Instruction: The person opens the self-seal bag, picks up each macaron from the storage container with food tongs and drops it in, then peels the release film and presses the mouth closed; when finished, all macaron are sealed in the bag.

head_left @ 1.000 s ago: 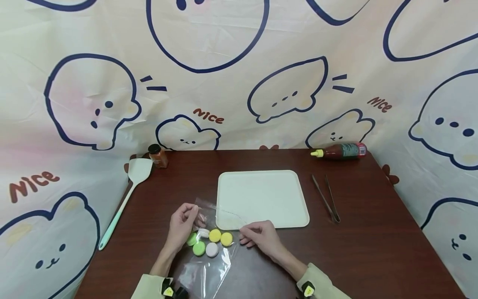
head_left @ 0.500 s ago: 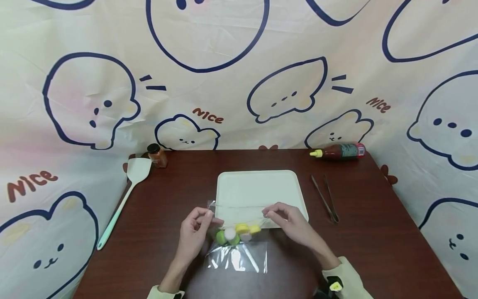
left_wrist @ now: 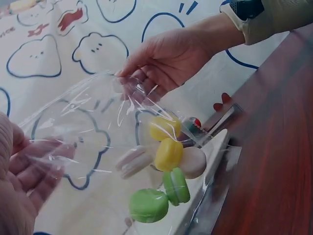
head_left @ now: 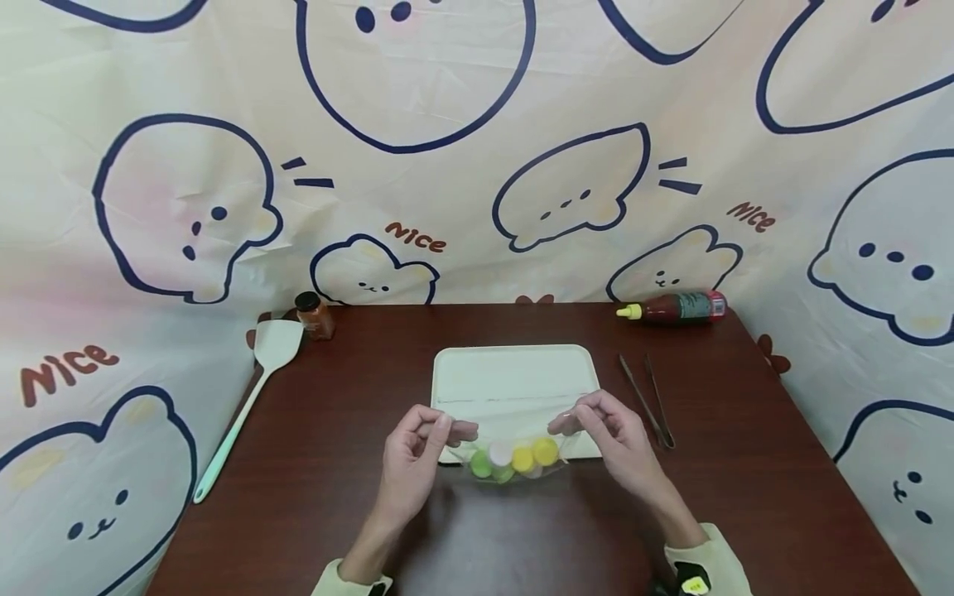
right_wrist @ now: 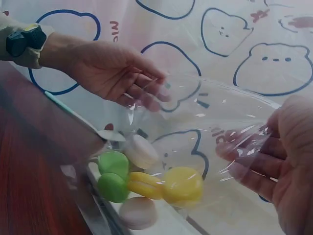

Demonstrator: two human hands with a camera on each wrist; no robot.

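Observation:
Between my two hands hangs a clear plastic bag (left_wrist: 88,117) holding several macarons, two green (left_wrist: 149,205), two yellow (right_wrist: 182,186) and two pale ones (right_wrist: 138,213). My left hand (head_left: 413,455) pinches the bag's left side near the top, thumb against fingers. On the other side, my right hand (head_left: 614,434) pinches the bag in the same way. Low in the bag, the macarons bunch together just over the front edge of a white rectangular tray (head_left: 514,368). Through the clear film the tray's surface shows.
Right of the tray lies a pair of metal tongs (head_left: 647,401). A pale spatula (head_left: 276,343) with a mint handle lies along the table's left edge, beside a small black-capped jar (head_left: 315,316). At the back right a red sauce bottle (head_left: 674,308) lies on its side.
Both hands have moved right and in front of the tray, lifting the bag. The macarons, spread flat at the table's front before, now hang gathered at the bag's bottom.

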